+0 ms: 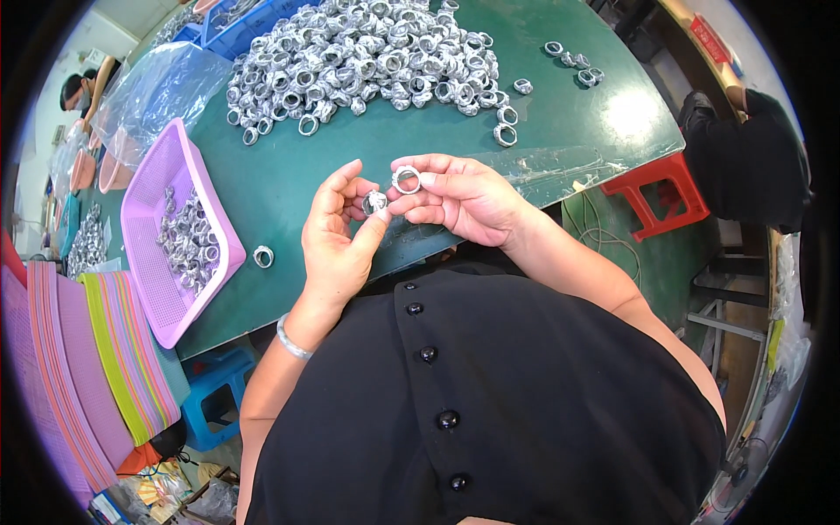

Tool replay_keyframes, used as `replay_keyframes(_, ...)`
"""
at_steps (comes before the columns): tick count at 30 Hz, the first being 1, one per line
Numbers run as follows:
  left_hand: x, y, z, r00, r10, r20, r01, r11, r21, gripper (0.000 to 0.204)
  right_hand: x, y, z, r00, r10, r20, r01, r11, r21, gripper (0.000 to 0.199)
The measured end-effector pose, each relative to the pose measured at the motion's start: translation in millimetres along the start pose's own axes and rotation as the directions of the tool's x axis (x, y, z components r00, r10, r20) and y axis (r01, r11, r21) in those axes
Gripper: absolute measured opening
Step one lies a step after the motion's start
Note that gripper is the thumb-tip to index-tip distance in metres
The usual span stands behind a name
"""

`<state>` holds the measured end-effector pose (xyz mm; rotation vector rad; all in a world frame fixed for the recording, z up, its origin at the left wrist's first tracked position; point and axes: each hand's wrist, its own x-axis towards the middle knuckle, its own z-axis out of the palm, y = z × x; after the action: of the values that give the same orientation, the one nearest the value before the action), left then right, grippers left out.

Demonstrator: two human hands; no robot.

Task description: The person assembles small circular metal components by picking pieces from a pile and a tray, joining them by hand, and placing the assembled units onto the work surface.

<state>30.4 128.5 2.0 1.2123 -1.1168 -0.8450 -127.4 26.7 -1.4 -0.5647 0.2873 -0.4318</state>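
Over the near edge of the green table (pixel 306 175), both my hands are raised close together. Between the thumb and fingers of my right hand (pixel 477 197) is a silver ring-shaped metal piece (pixel 396 182), its round opening facing me. My left hand (pixel 335 249) pinches a similar silver metal piece (pixel 376 201) with thumb and fingers, partly hidden by them. A single silver ring-shaped piece (pixel 263 256) lies on the table left of my left hand. Beyond my hands spreads a big heap of such pieces (pixel 367 61).
At left, a purple plastic basket (pixel 229 236) contains more pieces. Nested coloured baskets (pixel 114 350) stand beside it. A blue crate (pixel 254 31) and clear plastic bag (pixel 166 87) sit farther back. Red (pixel 674 197) and blue stools (pixel 214 402) flank the table. Another person (pixel 744 157) is at right.
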Motion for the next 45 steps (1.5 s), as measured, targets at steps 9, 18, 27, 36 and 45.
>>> replay_keyframes(9, -1.2, 3.2, -0.3, 1.0, -0.025, 0.004, 0.025, 1.0, -0.005, 0.051, -1.7, 2.7, 5.9, 0.991, -0.104, -0.079, 0.089, 0.98, -0.178, 0.03)
replay_keyframes(18, -3.1, 2.3, 0.7, 0.999, -0.047, 0.008, 0.047, 0.998, -0.043, 0.05, -2.0, 11.6, 6.5, 0.941, -0.316, -0.12, 0.167, 0.744, -0.647, 0.029)
replay_keyframes(27, -3.7, -2.6, 2.8, 0.998, -0.062, -0.009, 0.061, 0.997, -0.056, 0.05, -1.8, 14.3, 5.0, 0.918, -0.396, -0.016, 0.229, 0.563, -0.794, 0.026)
replay_keyframes(36, -4.1, -1.3, 3.9, 0.996, -0.087, 0.029, 0.089, 0.993, -0.076, 0.048, -2.2, 14.6, 6.8, 0.946, -0.321, -0.049, 0.171, 0.621, -0.765, 0.025)
replay_keyframes(45, -5.0, -1.7, 3.4, 0.995, -0.096, 0.029, 0.098, 0.992, -0.083, 0.048, -0.9, 18.6, 4.1, 0.946, -0.324, 0.018, 0.254, 0.704, -0.664, 0.031)
